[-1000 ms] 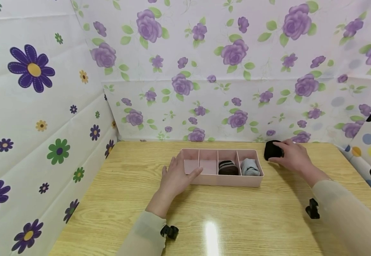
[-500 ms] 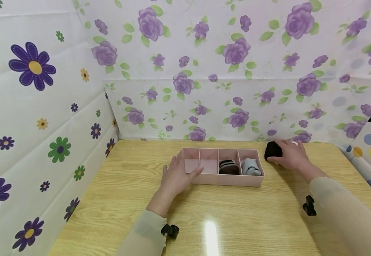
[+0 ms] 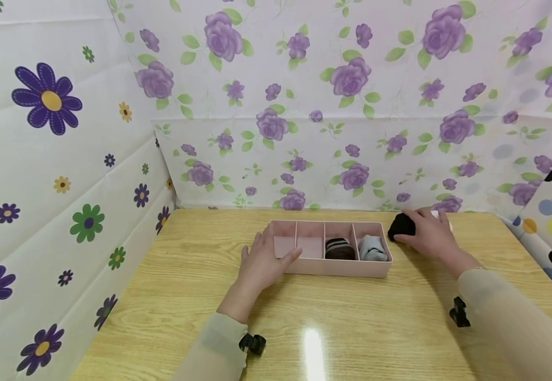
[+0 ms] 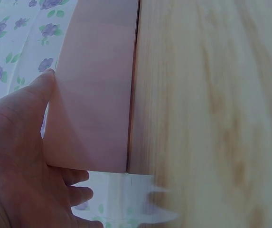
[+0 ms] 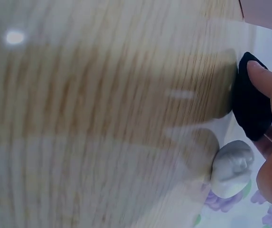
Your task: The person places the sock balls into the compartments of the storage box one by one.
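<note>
My left hand lies at the left end of a pink four-section box, fingers fairly straight along the end wall and thumb over the front rim. In the left wrist view, the thumb touches the box's edge and the other fingers are around its end. My right hand pinches a black rolled sock between thumb and fingers, just right of the box. Inside the box, a brown striped rolled sock fills the third section and a light grey one the rightmost.
A white rolled sock sits beside the black one, mostly hidden behind my right hand in the head view. The wooden table meets a flowered cloth wall at the back. Another patterned sheet stands on the left.
My right hand and the black sock have shifted slightly left towards the box, and more of the white sock shows behind the hand. The left hand and the box stay put.
</note>
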Motion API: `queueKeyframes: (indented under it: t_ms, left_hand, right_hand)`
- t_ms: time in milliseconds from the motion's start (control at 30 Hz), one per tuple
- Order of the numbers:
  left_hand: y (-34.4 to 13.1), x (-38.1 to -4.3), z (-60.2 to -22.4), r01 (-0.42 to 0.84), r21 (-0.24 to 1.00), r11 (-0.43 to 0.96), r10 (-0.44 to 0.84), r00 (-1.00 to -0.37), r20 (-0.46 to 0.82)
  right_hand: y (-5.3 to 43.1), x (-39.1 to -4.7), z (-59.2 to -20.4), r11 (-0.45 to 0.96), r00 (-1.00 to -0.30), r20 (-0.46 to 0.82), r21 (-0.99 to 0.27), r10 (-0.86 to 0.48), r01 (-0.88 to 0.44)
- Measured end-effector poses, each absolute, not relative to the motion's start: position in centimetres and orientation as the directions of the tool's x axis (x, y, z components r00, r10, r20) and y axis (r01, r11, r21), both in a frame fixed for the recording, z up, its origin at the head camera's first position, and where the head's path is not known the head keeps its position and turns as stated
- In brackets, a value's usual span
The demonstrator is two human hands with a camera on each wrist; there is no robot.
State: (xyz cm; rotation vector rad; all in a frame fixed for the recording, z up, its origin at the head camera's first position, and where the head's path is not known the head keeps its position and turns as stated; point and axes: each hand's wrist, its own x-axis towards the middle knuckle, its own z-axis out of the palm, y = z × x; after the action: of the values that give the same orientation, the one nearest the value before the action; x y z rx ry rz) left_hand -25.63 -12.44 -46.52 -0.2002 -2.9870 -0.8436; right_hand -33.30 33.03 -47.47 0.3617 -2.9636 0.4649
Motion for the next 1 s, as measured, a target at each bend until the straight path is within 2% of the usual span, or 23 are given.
queueKeyframes:
  t_ms: [400,1000]
  left_hand:
    - [-12.4,-25.5,-46.4,0.132,0.527,0.839,0.113,-0.991,0.068]
    - [-12.3,-25.4,-46.3,0.132,0.526,0.840,0.118,-0.991,0.062]
  right_hand:
    - [31.3,-32.1,-45.9,0.888,-0.939,0.286,-0.357,-0.191,-0.289]
    - [29.1,-29.3,-43.0,0.815,-0.897,0.404,-0.451,-0.178,-0.365]
